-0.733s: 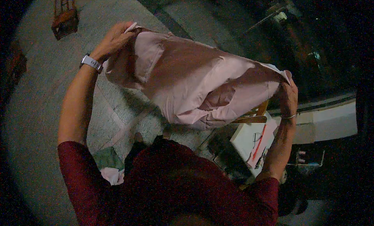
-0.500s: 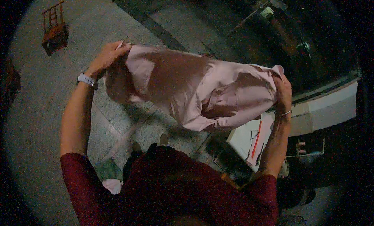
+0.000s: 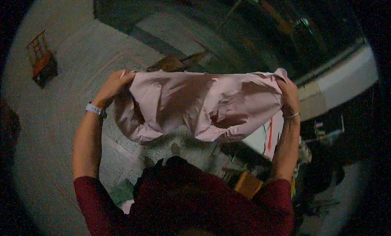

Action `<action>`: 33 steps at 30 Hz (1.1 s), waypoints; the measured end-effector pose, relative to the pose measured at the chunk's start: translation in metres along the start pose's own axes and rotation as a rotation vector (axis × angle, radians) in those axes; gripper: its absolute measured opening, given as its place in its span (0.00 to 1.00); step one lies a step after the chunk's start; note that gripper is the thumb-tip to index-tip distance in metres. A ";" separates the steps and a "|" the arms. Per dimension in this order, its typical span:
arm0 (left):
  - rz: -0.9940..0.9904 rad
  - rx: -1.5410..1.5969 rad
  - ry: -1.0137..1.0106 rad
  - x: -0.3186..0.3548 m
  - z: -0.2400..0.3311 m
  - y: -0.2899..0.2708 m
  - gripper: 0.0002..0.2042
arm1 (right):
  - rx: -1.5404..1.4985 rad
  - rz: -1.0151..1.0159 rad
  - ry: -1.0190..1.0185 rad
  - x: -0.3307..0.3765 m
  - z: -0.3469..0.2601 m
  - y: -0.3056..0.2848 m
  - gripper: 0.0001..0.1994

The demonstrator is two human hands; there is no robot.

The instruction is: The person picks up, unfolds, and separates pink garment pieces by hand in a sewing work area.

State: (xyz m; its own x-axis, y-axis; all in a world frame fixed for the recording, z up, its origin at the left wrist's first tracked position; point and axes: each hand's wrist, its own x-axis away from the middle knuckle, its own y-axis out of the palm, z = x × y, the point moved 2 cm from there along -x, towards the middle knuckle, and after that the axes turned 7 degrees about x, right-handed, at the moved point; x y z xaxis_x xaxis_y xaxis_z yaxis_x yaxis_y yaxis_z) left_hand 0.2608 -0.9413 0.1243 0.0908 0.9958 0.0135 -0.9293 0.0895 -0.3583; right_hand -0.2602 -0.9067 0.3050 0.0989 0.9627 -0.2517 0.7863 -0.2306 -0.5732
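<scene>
Left end of the pink cloth (image 3: 175,93) has dropped relative to the earlier frames: its upper edge sloped down to the right and now runs nearly level. View has turned as well; the wooden chair (image 3: 45,69) sits lower and further left. Lower edge now hangs as two lobes with a notch between, where it was closer to one slant. Judgement: the levelled edge makes the cloth's spread easier to read, though the body is creased and not flat. Position: cloth is in the air in front of me, over the floor (image 3: 122,148), upper edge stretched between my hands. Left hand (image 3: 115,86): fingers pinched on the upper left corner, thumb on the near side. Right hand (image 3: 289,95): fingers closed around the upper right corner, a little cloth bunched above them; exact thumb placement cannot be told. Outward from there: pale watch (image 3: 95,109) on the left wrist, thin bracelet (image 3: 291,114) on the right. White panel with a red strip (image 3: 270,134) lies partly behind the right forearm. Beyond, a long pale surface, possibly a desk (image 3: 342,81); lower left, a pale bundle (image 3: 127,205), too dim to identify.
</scene>
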 end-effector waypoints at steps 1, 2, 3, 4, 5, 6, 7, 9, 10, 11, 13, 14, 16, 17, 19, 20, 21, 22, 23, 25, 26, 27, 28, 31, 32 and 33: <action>0.046 -0.053 0.190 -0.009 -0.015 -0.003 0.17 | 0.114 -0.025 -0.047 0.002 0.003 -0.002 0.13; 0.056 0.007 0.208 -0.010 -0.015 -0.001 0.16 | 0.229 -0.041 -0.087 0.005 0.009 -0.002 0.13; 0.070 0.073 0.225 -0.011 -0.017 0.000 0.16 | 0.308 -0.005 -0.068 0.015 0.007 0.009 0.14; 0.045 0.233 0.037 0.004 -0.008 0.001 0.16 | -0.074 -0.062 0.104 0.035 -0.002 0.030 0.14; 0.042 0.103 0.018 0.010 -0.019 -0.008 0.16 | 0.115 -0.107 0.070 0.040 -0.007 0.042 0.13; 0.029 -0.017 0.010 0.005 -0.027 -0.015 0.16 | 0.038 -0.150 0.123 0.046 0.008 0.044 0.13; -0.052 -0.021 -0.063 0.003 -0.031 -0.022 0.15 | -0.046 -0.187 0.179 0.053 0.029 0.047 0.14; -0.066 -0.082 -0.144 0.013 -0.046 -0.027 0.15 | -0.033 -0.246 0.155 0.088 0.029 0.065 0.13; 0.014 -0.151 -0.135 0.019 -0.047 -0.030 0.14 | -0.014 -0.254 0.150 0.100 0.038 0.074 0.12; 0.011 -0.156 -0.147 0.019 -0.046 -0.033 0.14 | 0.062 -0.286 0.165 0.113 0.046 0.080 0.12; -0.048 -0.123 -0.192 0.017 -0.026 -0.038 0.13 | -0.049 -0.274 0.281 0.128 0.079 0.088 0.12; -0.119 -0.069 -0.227 0.010 -0.023 -0.037 0.12 | -0.095 -0.264 0.339 0.135 0.092 0.093 0.12; -0.125 -0.004 -0.188 -0.005 -0.027 -0.038 0.12 | -0.107 -0.237 0.414 0.143 0.108 0.095 0.12; -0.122 0.032 -0.172 -0.005 -0.027 -0.032 0.12 | -0.111 -0.231 0.448 0.154 0.116 0.093 0.12; -0.166 0.032 -0.084 -0.004 -0.014 -0.022 0.12 | -0.066 -0.183 0.428 0.171 0.125 0.084 0.12; -0.181 0.035 -0.040 -0.001 -0.006 -0.018 0.13 | -0.100 -0.169 0.450 0.180 0.125 0.078 0.12; -0.176 0.038 -0.067 0.001 0.000 -0.014 0.13 | -0.136 -0.157 0.471 0.189 0.128 0.073 0.13; -0.174 0.049 -0.099 -0.004 0.007 -0.003 0.14 | -0.174 -0.132 0.478 0.193 0.135 0.064 0.13; -0.170 0.060 -0.132 -0.009 0.014 0.008 0.14 | -0.214 -0.109 0.484 0.198 0.144 0.054 0.13; -0.250 -0.014 -0.128 -0.018 0.033 0.033 0.15 | -0.224 -0.074 0.495 0.209 0.161 0.034 0.13; -0.293 -0.037 -0.127 -0.023 0.036 0.050 0.15 | -0.184 -0.058 0.500 0.215 0.171 0.023 0.13; -0.285 -0.040 -0.143 -0.026 0.043 0.071 0.16 | -0.144 -0.043 0.505 0.219 0.179 0.014 0.13; -0.272 -0.047 -0.157 -0.027 0.055 0.090 0.16 | -0.164 -0.026 0.531 0.219 0.179 0.007 0.13; -0.316 0.016 -0.023 -0.054 0.020 0.093 0.19 | -0.237 0.012 0.549 0.215 0.179 -0.011 0.13; -0.336 0.024 -0.010 -0.058 0.026 0.110 0.20 | -0.240 0.033 0.544 0.219 0.187 -0.019 0.14; -0.356 0.031 0.004 -0.063 0.029 0.124 0.21 | -0.243 0.055 0.539 0.223 0.195 -0.026 0.14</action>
State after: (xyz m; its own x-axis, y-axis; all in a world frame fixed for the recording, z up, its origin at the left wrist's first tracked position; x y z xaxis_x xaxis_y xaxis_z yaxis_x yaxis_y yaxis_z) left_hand 0.1291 -0.9922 0.1064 0.4123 0.9019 0.1285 -0.8497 0.4316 -0.3029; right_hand -0.3775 -0.7138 0.1115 0.3891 0.9009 0.1924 0.8823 -0.3044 -0.3591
